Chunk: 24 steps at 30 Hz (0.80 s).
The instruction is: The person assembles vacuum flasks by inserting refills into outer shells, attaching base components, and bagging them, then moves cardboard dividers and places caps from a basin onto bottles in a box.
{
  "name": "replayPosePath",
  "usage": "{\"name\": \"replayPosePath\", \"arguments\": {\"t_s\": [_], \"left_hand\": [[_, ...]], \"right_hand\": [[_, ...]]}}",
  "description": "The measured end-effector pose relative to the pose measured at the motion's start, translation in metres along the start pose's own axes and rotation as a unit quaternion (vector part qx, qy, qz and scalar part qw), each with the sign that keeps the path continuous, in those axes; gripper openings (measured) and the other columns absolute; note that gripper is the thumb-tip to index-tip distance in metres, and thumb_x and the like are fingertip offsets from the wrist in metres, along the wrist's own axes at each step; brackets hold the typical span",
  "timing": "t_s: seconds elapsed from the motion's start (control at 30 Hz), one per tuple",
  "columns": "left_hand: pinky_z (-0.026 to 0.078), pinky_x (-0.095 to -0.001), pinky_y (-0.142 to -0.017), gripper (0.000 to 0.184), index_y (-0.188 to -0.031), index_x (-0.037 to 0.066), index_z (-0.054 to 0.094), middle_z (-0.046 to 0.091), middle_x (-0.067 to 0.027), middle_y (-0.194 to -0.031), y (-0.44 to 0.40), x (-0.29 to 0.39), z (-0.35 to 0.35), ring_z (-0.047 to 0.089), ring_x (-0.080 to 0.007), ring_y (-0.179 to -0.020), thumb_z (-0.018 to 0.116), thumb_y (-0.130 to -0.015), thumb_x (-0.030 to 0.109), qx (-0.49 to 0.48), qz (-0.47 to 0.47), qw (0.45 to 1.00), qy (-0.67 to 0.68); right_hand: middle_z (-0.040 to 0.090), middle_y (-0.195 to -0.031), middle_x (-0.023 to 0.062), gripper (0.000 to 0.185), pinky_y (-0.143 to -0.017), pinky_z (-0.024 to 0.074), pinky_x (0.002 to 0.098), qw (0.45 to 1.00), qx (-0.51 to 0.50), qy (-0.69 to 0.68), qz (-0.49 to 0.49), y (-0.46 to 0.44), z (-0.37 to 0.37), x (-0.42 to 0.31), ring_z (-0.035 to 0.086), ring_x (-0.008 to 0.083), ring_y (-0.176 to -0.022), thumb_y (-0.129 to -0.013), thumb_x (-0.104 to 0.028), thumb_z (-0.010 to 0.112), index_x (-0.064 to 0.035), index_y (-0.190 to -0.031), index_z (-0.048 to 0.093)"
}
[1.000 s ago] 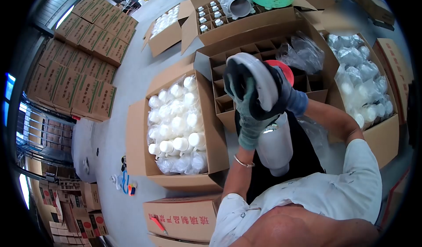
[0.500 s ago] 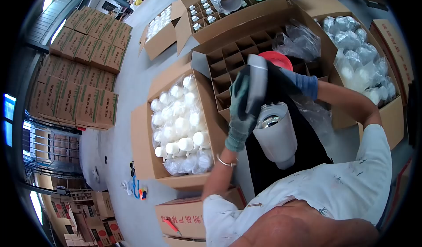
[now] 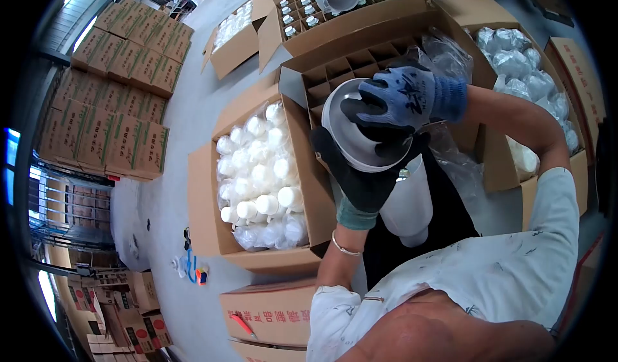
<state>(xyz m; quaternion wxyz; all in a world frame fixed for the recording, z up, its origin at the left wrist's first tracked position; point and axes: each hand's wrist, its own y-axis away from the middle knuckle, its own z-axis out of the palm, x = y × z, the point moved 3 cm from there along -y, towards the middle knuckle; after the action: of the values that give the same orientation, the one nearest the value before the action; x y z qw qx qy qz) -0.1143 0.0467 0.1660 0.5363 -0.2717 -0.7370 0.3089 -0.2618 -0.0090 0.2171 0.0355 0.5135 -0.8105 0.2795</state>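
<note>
Left hand [image 3: 360, 183] holds pale bowl [image 3: 336, 119] tilted above white container [image 3: 410, 209]; right hand [image 3: 407, 98] curled inside, its grip unclear. Best: firm palm support, light even finger pressure.

At ten o'clock, stacked brown cardboard cartons with green stripes [image 3: 122, 98] stand by the pale grey floor [image 3: 175, 194]; at nine o'clock is a barred metal frame [image 3: 69, 211]; at eight o'clock, toward the edge, are brown cartons with red round marks [image 3: 143, 333], and nearer in, a curved blue strap-like item [image 3: 190, 265] lies on the floor; between six and seven o'clock, a slim red tool [image 3: 243, 324] rests on a closed brown carton with red lettering [image 3: 280, 310].
</note>
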Motion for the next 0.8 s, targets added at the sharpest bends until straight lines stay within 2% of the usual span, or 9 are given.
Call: {"name": "replayPosePath", "arguments": {"t_s": [0.1, 0.2, 0.33, 0.4, 0.47, 0.5, 0.6, 0.67, 0.8], "left_hand": [[0.032, -0.046, -0.107, 0.099, -0.146, 0.007, 0.017, 0.032, -0.0168, -0.142, 0.016, -0.015, 0.011, 0.037, -0.0317, -0.13, 0.079, -0.073, 0.033, 0.091, -0.159, 0.967, 0.176], [0.049, -0.0395, -0.089, 0.069, -0.138, 0.011, 0.037, 0.049, -0.0084, -0.126, 0.016, -0.029, 0.034, 0.049, -0.022, -0.116, 0.072, -0.082, 0.032, 0.112, -0.395, 0.642, 0.648], [0.041, -0.043, -0.096, 0.075, -0.133, 0.005, 0.044, 0.053, -0.0146, -0.124, 0.001, -0.044, 0.032, 0.052, -0.0279, -0.112, 0.08, -0.07, 0.023, -0.022, -0.034, 0.998, 0.039], [0.033, -0.0486, -0.103, 0.081, -0.129, 0.003, 0.05, 0.052, -0.0189, -0.129, -0.026, -0.021, 0.022, 0.046, -0.0359, -0.121, 0.085, -0.06, 0.029, -0.058, 0.146, 0.979, -0.134], [0.031, -0.0517, -0.104, 0.076, -0.122, 0.008, 0.06, 0.051, -0.014, -0.132, -0.033, -0.031, 0.016, 0.042, -0.0403, -0.123, 0.086, -0.054, 0.031, -0.203, 0.172, 0.953, -0.144], [0.034, -0.0494, -0.104, 0.076, -0.122, 0.009, 0.06, 0.051, -0.0131, -0.133, -0.036, -0.04, 0.013, 0.042, -0.0397, -0.123, 0.086, -0.054, 0.029, -0.25, 0.172, 0.942, -0.144], [0.038, -0.0391, -0.104, 0.067, -0.123, 0.007, 0.061, 0.053, -0.0119, -0.132, -0.038, -0.062, -0.004, 0.044, -0.0319, -0.125, 0.081, -0.06, 0.015, -0.329, 0.053, 0.942, -0.031], [0.036, -0.0368, -0.104, 0.063, -0.125, 0.006, 0.059, 0.054, -0.012, -0.132, -0.025, -0.079, -0.015, 0.045, -0.0284, -0.126, 0.076, -0.064, 0.009, -0.361, -0.042, 0.93, 0.053], [0.039, -0.0394, -0.103, 0.068, -0.123, 0.012, 0.06, 0.057, -0.0097, -0.128, 0.02, -0.1, -0.014, 0.05, -0.0306, -0.121, 0.082, -0.06, 0.019, -0.442, -0.093, 0.891, 0.042]], "right_hand": [[0.058, -0.096, 0.0145, 0.055, -0.055, 0.0494, 0.0338, 0.996, 0.035, -0.051, 0.069, -0.004, 0.009, 0.001, 0.063, 0.0242, -0.067, -0.079, -0.032, 0.069, -0.0117, -0.127, 0.049], [0.06, -0.085, 0.0142, 0.051, -0.057, 0.0504, 0.0363, 0.928, 0.13, -0.266, 0.224, 0.003, 0.03, -0.005, 0.063, 0.0275, -0.068, -0.083, -0.031, 0.064, -0.0072, -0.125, 0.048], [0.052, -0.127, 0.0157, 0.07, -0.089, 0.0469, 0.0342, 0.855, 0.318, -0.33, 0.241, 0.027, 0.072, -0.029, 0.056, 0.0296, -0.108, -0.077, -0.019, 0.071, -0.0062, -0.137, 0.037], [0.043, -0.139, 0.0108, 0.087, -0.104, 0.0384, 0.0368, 0.474, 0.261, -0.782, 0.307, 0.043, 0.117, -0.034, 0.044, 0.0224, -0.126, -0.068, -0.012, 0.082, -0.0083, -0.141, 0.033], [0.042, -0.139, 0.0102, 0.088, -0.106, 0.0372, 0.0375, 0.405, 0.267, -0.835, 0.26, 0.041, 0.123, -0.041, 0.042, 0.0212, -0.127, -0.068, -0.009, 0.082, -0.0089, -0.141, 0.033], [0.044, -0.138, 0.0102, 0.09, -0.106, 0.0367, 0.0375, 0.608, 0.268, -0.706, 0.244, 0.044, 0.118, -0.043, 0.042, 0.0214, -0.127, -0.068, -0.007, 0.082, -0.0089, -0.142, 0.031], [0.053, -0.127, 0.0101, 0.067, -0.098, 0.0448, 0.0362, 0.585, 0.26, -0.74, 0.207, 0.062, 0.134, -0.045, 0.051, 0.0209, -0.117, -0.077, -0.018, 0.077, -0.0046, -0.132, 0.043], [0.064, -0.095, 0.0082, 0.043, -0.073, 0.0543, 0.028, 0.291, 0.076, -0.822, 0.484, 0.099, 0.17, -0.032, 0.063, 0.0177, -0.084, -0.092, -0.039, 0.056, -0.0023, -0.115, 0.059], [0.063, -0.11, 0.0075, 0.04, -0.081, 0.0503, 0.0285, 0.551, -0.011, -0.657, 0.515, 0.126, 0.135, -0.005, 0.06, 0.0142, -0.098, -0.091, -0.032, 0.059, -0.0057, -0.12, 0.058]]}}
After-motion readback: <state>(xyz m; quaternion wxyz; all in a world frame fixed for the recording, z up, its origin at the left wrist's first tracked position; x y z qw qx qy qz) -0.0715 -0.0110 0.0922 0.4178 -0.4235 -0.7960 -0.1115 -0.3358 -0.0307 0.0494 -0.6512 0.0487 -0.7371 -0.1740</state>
